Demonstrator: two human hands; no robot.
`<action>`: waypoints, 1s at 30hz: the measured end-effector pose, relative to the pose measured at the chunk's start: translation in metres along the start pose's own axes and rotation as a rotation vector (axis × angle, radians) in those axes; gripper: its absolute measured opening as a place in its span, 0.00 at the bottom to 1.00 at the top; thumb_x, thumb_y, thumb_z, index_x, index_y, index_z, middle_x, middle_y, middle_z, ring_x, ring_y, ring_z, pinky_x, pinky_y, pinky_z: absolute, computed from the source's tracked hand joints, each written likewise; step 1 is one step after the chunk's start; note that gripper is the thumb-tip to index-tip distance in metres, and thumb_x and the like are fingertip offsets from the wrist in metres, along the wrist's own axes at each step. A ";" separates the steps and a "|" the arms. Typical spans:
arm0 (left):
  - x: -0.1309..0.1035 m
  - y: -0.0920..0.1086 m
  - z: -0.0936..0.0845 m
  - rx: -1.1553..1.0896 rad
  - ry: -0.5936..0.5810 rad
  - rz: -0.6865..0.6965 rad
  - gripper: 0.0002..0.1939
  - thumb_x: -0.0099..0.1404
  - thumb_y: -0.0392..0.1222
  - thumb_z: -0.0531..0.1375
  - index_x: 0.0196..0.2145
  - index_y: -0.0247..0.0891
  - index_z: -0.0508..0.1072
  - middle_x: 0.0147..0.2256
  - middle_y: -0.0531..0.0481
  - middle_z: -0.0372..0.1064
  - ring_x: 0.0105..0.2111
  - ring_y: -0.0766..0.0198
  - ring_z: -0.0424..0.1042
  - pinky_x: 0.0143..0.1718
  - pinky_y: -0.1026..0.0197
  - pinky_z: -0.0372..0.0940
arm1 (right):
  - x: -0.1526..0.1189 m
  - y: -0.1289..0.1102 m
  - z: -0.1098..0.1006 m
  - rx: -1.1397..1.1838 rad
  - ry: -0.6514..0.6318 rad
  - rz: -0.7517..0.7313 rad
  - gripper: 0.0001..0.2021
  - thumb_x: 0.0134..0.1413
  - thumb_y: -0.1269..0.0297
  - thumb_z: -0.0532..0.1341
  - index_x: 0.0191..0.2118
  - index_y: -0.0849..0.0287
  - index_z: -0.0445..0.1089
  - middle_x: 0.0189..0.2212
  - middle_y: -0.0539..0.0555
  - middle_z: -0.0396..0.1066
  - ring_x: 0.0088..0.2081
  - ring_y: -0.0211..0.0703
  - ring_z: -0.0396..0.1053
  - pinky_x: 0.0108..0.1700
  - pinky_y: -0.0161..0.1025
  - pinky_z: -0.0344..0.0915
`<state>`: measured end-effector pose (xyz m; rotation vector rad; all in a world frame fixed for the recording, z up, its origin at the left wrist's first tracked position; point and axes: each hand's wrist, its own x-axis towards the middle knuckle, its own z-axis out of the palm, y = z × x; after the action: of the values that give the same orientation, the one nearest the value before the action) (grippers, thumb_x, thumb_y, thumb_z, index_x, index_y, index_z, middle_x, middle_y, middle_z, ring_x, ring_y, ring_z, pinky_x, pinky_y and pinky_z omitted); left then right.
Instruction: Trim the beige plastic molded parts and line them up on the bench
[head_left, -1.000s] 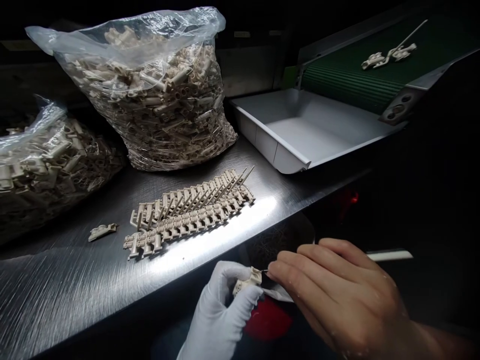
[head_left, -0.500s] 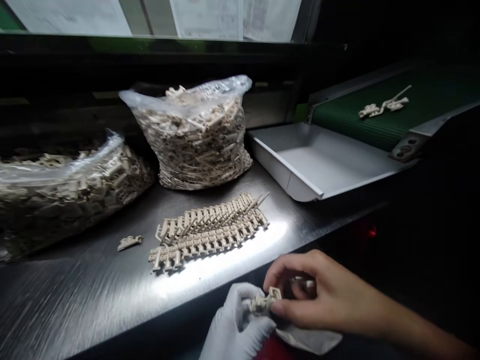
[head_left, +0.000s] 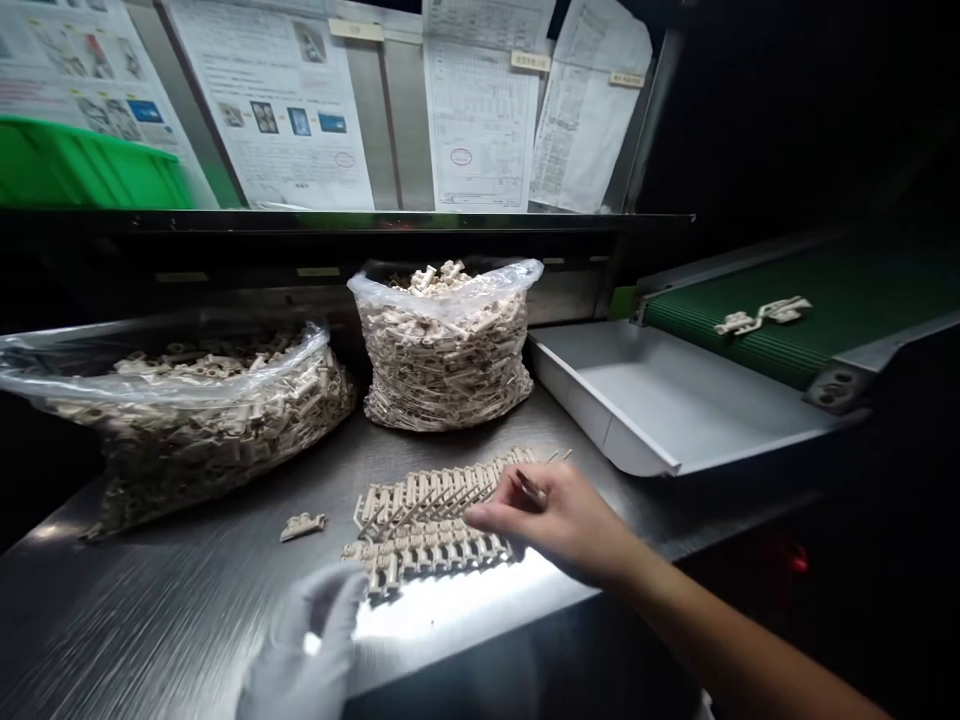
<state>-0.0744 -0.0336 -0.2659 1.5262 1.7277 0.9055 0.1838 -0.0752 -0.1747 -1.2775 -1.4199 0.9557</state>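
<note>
My left hand (head_left: 307,630), in a white glove, is at the near left end of the beige plastic parts (head_left: 450,545) laid out in rows on the metal table. Its fingers curve toward the thumb, but motion blurs the tips, and whether a part is between them is unclear. Over the right part of the rows is my bare right hand (head_left: 555,510), closed, with a thin metallic piece (head_left: 531,488) showing in its curled fingers. Much of that piece is hidden. One loose beige part (head_left: 303,526) lies left of the rows.
Two clear bags of beige parts, one on the left (head_left: 225,430) and one upright (head_left: 450,360), stand behind. At right, a white tray (head_left: 600,430) sits below a green conveyor belt (head_left: 862,310) carrying a beige piece (head_left: 763,316). A green bin (head_left: 90,165) is up left.
My hands have parted from around a small beige part below the table edge. The left moved left to the rows' end, the right up over the rows. The view has tilted up.
</note>
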 end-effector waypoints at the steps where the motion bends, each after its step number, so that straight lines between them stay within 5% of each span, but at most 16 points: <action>1: 0.015 0.000 -0.008 0.148 0.019 0.018 0.21 0.70 0.63 0.56 0.51 0.49 0.74 0.52 0.45 0.77 0.52 0.41 0.74 0.49 0.46 0.66 | -0.011 0.007 0.001 -0.074 0.036 0.023 0.19 0.61 0.53 0.70 0.25 0.60 0.72 0.17 0.45 0.67 0.21 0.33 0.62 0.23 0.31 0.58; 4: 0.046 -0.001 -0.020 0.419 -0.100 0.109 0.21 0.75 0.58 0.47 0.50 0.46 0.71 0.51 0.43 0.78 0.54 0.43 0.74 0.51 0.48 0.64 | -0.040 0.022 -0.005 -0.230 0.101 0.019 0.13 0.66 0.53 0.65 0.38 0.57 0.79 0.27 0.49 0.75 0.28 0.38 0.71 0.31 0.34 0.66; 7: 0.054 -0.002 -0.014 0.498 -0.181 0.081 0.20 0.75 0.59 0.44 0.46 0.46 0.69 0.41 0.44 0.82 0.44 0.40 0.79 0.44 0.49 0.64 | -0.064 0.038 -0.012 -0.276 0.150 0.066 0.16 0.67 0.52 0.63 0.53 0.52 0.78 0.35 0.51 0.78 0.34 0.42 0.75 0.35 0.36 0.70; 16: 0.066 0.006 -0.010 0.458 -0.135 -0.004 0.19 0.73 0.59 0.49 0.37 0.46 0.73 0.34 0.44 0.82 0.39 0.38 0.78 0.40 0.50 0.62 | -0.126 0.093 -0.002 -0.170 0.336 0.294 0.22 0.61 0.40 0.63 0.40 0.54 0.81 0.23 0.50 0.73 0.28 0.45 0.72 0.32 0.38 0.67; 21: 0.016 0.015 -0.003 0.239 0.013 -0.052 0.23 0.75 0.63 0.45 0.50 0.45 0.68 0.45 0.45 0.80 0.42 0.48 0.78 0.40 0.54 0.67 | -0.144 0.106 0.016 -0.159 0.450 0.329 0.27 0.61 0.38 0.63 0.23 0.56 0.70 0.17 0.47 0.61 0.22 0.39 0.62 0.26 0.35 0.60; 23: -0.021 0.021 0.014 -0.140 -0.221 -0.012 0.25 0.71 0.67 0.53 0.47 0.43 0.71 0.40 0.47 0.79 0.39 0.52 0.77 0.42 0.55 0.68 | -0.145 0.106 0.029 -0.151 0.495 0.275 0.27 0.67 0.39 0.57 0.26 0.55 0.73 0.18 0.47 0.62 0.22 0.39 0.63 0.27 0.35 0.61; 26: -0.072 0.028 0.044 -0.422 -0.635 0.025 0.23 0.69 0.65 0.60 0.37 0.41 0.74 0.31 0.51 0.74 0.33 0.59 0.73 0.39 0.60 0.67 | -0.142 0.097 0.046 -0.198 0.538 0.094 0.27 0.72 0.42 0.50 0.30 0.54 0.72 0.21 0.49 0.66 0.23 0.40 0.66 0.28 0.35 0.62; 30: -0.108 0.022 0.074 -0.482 -0.860 0.012 0.22 0.69 0.64 0.61 0.37 0.40 0.74 0.29 0.52 0.71 0.30 0.62 0.69 0.36 0.61 0.65 | -0.136 0.085 0.053 -0.336 0.491 -0.112 0.21 0.75 0.54 0.50 0.29 0.55 0.65 0.24 0.50 0.66 0.26 0.40 0.66 0.29 0.36 0.59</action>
<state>0.0109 -0.1336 -0.2845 1.3054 0.8105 0.4879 0.1505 -0.1954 -0.2890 -1.5309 -1.2697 0.2965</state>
